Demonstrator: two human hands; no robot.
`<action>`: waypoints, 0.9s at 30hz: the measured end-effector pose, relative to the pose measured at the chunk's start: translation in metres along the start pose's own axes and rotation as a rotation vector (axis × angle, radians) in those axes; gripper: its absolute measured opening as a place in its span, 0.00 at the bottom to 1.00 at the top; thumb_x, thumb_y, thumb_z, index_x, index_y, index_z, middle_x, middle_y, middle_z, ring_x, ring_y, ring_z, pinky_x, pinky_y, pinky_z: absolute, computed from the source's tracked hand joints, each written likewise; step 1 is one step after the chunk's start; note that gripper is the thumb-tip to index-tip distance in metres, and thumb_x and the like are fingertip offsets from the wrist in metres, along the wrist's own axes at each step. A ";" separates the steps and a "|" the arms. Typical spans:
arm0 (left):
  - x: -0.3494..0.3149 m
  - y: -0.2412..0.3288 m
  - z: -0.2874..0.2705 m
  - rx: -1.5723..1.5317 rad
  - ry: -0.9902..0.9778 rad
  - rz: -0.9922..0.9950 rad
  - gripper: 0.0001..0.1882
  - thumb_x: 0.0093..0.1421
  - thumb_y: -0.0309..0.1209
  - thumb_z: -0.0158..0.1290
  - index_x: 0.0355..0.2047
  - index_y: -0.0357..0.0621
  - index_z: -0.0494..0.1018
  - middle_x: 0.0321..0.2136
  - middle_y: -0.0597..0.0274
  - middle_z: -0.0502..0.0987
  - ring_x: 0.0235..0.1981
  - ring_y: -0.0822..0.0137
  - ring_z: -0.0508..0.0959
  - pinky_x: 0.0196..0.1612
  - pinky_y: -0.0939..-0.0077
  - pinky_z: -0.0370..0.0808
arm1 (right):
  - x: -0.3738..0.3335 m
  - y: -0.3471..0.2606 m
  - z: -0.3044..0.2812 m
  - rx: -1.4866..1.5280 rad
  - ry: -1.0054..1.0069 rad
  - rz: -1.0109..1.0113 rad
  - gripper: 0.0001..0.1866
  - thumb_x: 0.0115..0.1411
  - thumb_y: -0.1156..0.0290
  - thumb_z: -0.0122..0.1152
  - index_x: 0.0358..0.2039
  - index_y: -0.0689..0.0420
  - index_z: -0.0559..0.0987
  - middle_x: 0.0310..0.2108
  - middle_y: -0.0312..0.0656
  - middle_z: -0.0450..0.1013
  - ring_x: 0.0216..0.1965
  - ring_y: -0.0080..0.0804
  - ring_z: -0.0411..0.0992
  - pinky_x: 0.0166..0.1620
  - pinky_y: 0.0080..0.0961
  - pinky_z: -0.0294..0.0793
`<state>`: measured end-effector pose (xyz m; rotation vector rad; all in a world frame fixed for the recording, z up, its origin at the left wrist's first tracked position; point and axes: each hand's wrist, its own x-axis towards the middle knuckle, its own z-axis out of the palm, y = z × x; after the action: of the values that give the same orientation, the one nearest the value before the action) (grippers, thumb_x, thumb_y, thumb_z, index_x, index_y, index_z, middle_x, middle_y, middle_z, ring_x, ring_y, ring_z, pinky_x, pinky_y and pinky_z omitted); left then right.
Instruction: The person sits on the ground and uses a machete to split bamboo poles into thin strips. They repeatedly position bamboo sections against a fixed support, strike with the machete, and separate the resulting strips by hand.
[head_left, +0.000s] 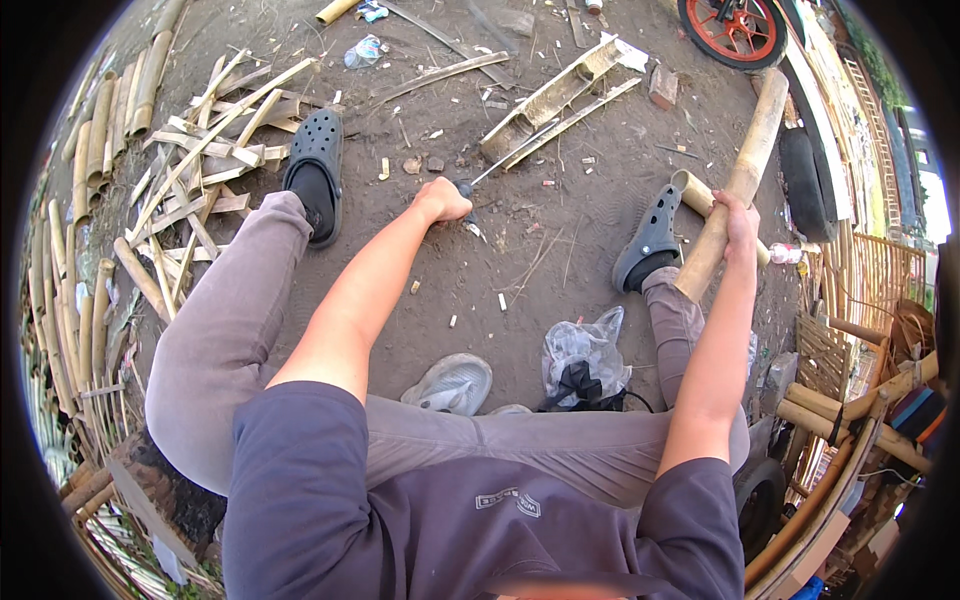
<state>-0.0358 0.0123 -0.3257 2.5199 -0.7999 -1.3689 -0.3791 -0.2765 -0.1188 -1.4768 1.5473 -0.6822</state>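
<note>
The brown dirt ground [490, 285] spreads widest, giving open room, specked with small chips, between the feet. At ten o'clock a jumbled heap of pale split bamboo slats [207, 150] hems the left edge. Toward two, a thick tan bamboo pole [750, 150] stands slanted, the right hand [740, 225] wrapped round its middle. Between twelve and one lies a halved, hollow bamboo length [558, 96]. At eleven, the left hand [442, 202] grips a long, thin, dark-handled metal blade [497, 168]; whether its tip touches that bamboo, I can't tell.
</note>
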 end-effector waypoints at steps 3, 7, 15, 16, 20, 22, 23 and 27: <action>0.000 0.003 0.001 -0.023 -0.020 0.019 0.16 0.43 0.35 0.59 0.27 0.32 0.81 0.29 0.47 0.83 0.34 0.57 0.84 0.40 0.67 0.78 | 0.016 -0.010 -0.052 -0.293 0.075 0.021 0.18 0.48 0.71 0.69 0.39 0.66 0.77 0.29 0.44 0.76 0.24 0.31 0.76 0.29 0.29 0.75; 0.013 -0.007 0.004 -0.008 -0.015 0.007 0.16 0.42 0.35 0.60 0.24 0.31 0.80 0.25 0.48 0.83 0.30 0.58 0.84 0.38 0.67 0.79 | 0.020 -0.042 -0.132 -0.712 -0.028 0.034 0.27 0.46 0.68 0.68 0.46 0.68 0.75 0.31 0.49 0.77 0.28 0.35 0.77 0.32 0.32 0.77; -0.013 0.013 -0.006 0.052 0.097 0.038 0.24 0.46 0.36 0.57 0.40 0.29 0.80 0.44 0.40 0.81 0.48 0.52 0.82 0.50 0.65 0.78 | -0.029 0.046 -0.203 -1.247 -0.034 -0.058 0.36 0.44 0.64 0.74 0.52 0.67 0.73 0.45 0.60 0.77 0.48 0.51 0.78 0.53 0.41 0.76; -0.013 0.011 -0.019 0.030 0.023 0.074 0.20 0.44 0.38 0.60 0.31 0.31 0.81 0.32 0.45 0.84 0.35 0.56 0.85 0.41 0.66 0.79 | -0.035 0.073 -0.191 -1.234 -0.042 0.023 0.35 0.43 0.61 0.75 0.50 0.65 0.75 0.48 0.61 0.76 0.52 0.56 0.75 0.55 0.44 0.74; -0.043 0.040 -0.067 0.090 -0.015 0.168 0.14 0.44 0.38 0.63 0.19 0.37 0.81 0.17 0.56 0.79 0.18 0.65 0.79 0.25 0.69 0.76 | -0.049 0.217 -0.180 -1.128 -0.035 0.176 0.37 0.47 0.57 0.72 0.53 0.64 0.71 0.47 0.65 0.75 0.51 0.62 0.74 0.53 0.49 0.74; -0.058 0.041 -0.088 0.079 0.007 0.164 0.14 0.44 0.36 0.64 0.16 0.36 0.78 0.15 0.57 0.77 0.16 0.67 0.76 0.23 0.69 0.73 | -0.044 0.254 -0.163 -1.065 -0.056 0.279 0.37 0.48 0.56 0.71 0.54 0.64 0.70 0.47 0.65 0.75 0.51 0.62 0.74 0.53 0.49 0.74; -0.067 0.047 -0.099 0.036 -0.010 0.152 0.14 0.45 0.35 0.64 0.16 0.36 0.77 0.14 0.58 0.76 0.15 0.68 0.74 0.22 0.69 0.72 | -0.045 0.262 -0.156 -1.039 -0.069 0.312 0.38 0.48 0.55 0.71 0.55 0.63 0.69 0.47 0.66 0.75 0.51 0.63 0.74 0.53 0.50 0.74; -0.098 0.073 -0.137 0.019 0.037 0.195 0.13 0.46 0.33 0.63 0.15 0.36 0.76 0.13 0.59 0.74 0.13 0.70 0.72 0.19 0.71 0.69 | -0.031 0.229 -0.129 -1.035 -0.131 0.127 0.40 0.51 0.52 0.70 0.57 0.62 0.66 0.47 0.66 0.75 0.51 0.63 0.73 0.52 0.51 0.74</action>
<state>0.0055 -0.0122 -0.1485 2.3987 -1.0247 -1.2535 -0.6071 -0.2352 -0.2467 -2.0434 1.9712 0.3860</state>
